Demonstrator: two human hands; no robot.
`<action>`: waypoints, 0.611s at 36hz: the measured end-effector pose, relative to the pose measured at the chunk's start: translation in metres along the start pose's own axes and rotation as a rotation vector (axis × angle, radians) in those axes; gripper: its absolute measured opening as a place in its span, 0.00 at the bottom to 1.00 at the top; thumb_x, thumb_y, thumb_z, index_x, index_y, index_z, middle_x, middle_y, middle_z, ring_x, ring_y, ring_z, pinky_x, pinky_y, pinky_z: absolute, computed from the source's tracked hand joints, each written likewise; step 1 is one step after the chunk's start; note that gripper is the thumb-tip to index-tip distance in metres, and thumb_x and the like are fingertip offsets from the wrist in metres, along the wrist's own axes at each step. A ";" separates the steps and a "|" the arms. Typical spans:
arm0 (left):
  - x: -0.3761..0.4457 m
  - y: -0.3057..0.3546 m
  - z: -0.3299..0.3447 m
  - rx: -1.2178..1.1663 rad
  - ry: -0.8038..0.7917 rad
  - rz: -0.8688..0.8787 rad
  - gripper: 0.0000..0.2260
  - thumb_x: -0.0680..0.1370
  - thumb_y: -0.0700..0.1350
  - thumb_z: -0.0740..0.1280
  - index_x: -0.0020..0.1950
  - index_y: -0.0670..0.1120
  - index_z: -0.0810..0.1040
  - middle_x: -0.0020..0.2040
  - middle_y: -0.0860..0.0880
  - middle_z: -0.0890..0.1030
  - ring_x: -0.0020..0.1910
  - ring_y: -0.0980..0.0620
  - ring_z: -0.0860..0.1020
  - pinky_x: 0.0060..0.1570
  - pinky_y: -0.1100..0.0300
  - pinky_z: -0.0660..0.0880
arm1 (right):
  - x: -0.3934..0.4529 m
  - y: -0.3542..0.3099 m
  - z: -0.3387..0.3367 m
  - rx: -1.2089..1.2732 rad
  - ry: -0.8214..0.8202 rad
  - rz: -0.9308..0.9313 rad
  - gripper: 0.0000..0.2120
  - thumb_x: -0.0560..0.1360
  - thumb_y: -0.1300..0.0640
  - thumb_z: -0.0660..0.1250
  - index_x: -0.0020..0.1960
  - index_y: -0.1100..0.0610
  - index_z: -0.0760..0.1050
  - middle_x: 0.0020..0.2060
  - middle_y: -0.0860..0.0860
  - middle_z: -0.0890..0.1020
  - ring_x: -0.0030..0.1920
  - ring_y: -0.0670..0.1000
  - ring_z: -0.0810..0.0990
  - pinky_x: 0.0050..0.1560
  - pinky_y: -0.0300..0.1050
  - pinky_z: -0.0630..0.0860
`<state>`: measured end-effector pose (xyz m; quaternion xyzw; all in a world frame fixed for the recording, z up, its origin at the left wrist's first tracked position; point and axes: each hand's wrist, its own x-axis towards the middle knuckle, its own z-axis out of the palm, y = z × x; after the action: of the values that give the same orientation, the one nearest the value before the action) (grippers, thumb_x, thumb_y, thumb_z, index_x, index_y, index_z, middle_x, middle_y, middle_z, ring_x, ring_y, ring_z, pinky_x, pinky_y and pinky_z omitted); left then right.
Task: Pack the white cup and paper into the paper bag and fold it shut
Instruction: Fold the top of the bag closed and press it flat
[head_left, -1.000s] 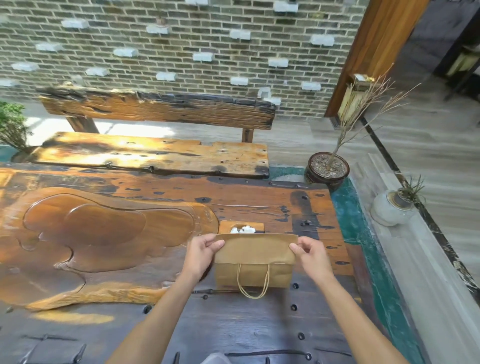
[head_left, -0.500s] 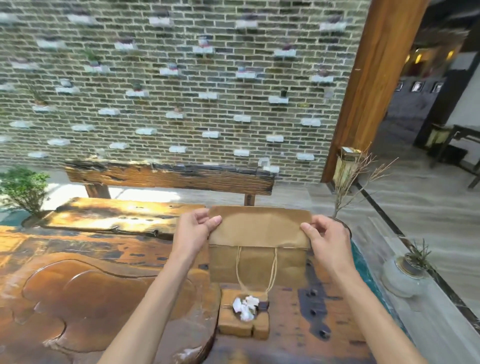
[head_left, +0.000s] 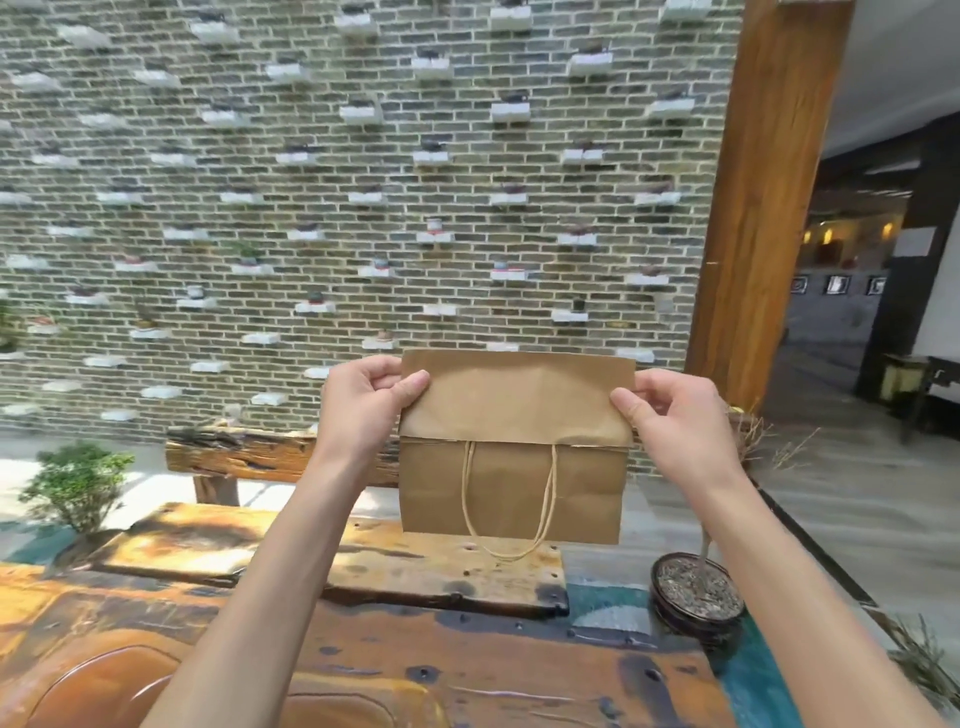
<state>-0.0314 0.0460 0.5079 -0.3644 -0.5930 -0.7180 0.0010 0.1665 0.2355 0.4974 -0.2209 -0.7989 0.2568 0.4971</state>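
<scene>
A brown paper bag (head_left: 511, 483) hangs in the air in front of me, well above the table. Its top is folded down toward me as a flap, and a twine handle loops below the fold. My left hand (head_left: 363, 402) pinches the flap's left edge, thumb on the front. My right hand (head_left: 670, 415) pinches the right edge the same way. No white cup or paper shows; I cannot see inside the bag.
A worn wooden table (head_left: 467, 670) lies below, with a wooden bench (head_left: 249, 452) behind it. A round potted plant (head_left: 698, 597) stands at the right, a small green shrub (head_left: 78, 483) at the left. A brick wall fills the background.
Both hands have lifted the folded bag from the table up to chest height. The view has tilted upward, and the small wooden block with white scraps has dropped out of sight.
</scene>
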 end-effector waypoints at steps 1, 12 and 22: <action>0.001 0.000 -0.001 -0.003 0.005 0.006 0.11 0.74 0.34 0.71 0.37 0.49 0.79 0.26 0.57 0.82 0.29 0.65 0.80 0.33 0.74 0.75 | 0.000 -0.002 0.000 0.010 -0.003 -0.002 0.10 0.77 0.57 0.71 0.39 0.61 0.79 0.34 0.60 0.82 0.34 0.54 0.76 0.43 0.54 0.77; -0.029 0.021 -0.035 0.028 0.098 0.011 0.08 0.74 0.34 0.71 0.39 0.47 0.81 0.29 0.55 0.84 0.31 0.62 0.82 0.35 0.72 0.76 | 0.001 -0.019 0.019 0.120 -0.127 -0.036 0.09 0.77 0.57 0.70 0.44 0.62 0.81 0.38 0.59 0.85 0.42 0.61 0.82 0.50 0.61 0.80; -0.079 0.049 -0.127 0.262 0.377 0.023 0.05 0.74 0.37 0.72 0.39 0.46 0.83 0.31 0.54 0.85 0.33 0.58 0.82 0.37 0.63 0.80 | -0.012 -0.085 0.084 0.305 -0.335 -0.154 0.09 0.77 0.58 0.70 0.38 0.56 0.80 0.31 0.48 0.81 0.34 0.50 0.78 0.41 0.51 0.78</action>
<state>-0.0178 -0.1107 0.5044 -0.2273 -0.6661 -0.6904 0.1674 0.0873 0.1466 0.5111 -0.0361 -0.8366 0.3689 0.4035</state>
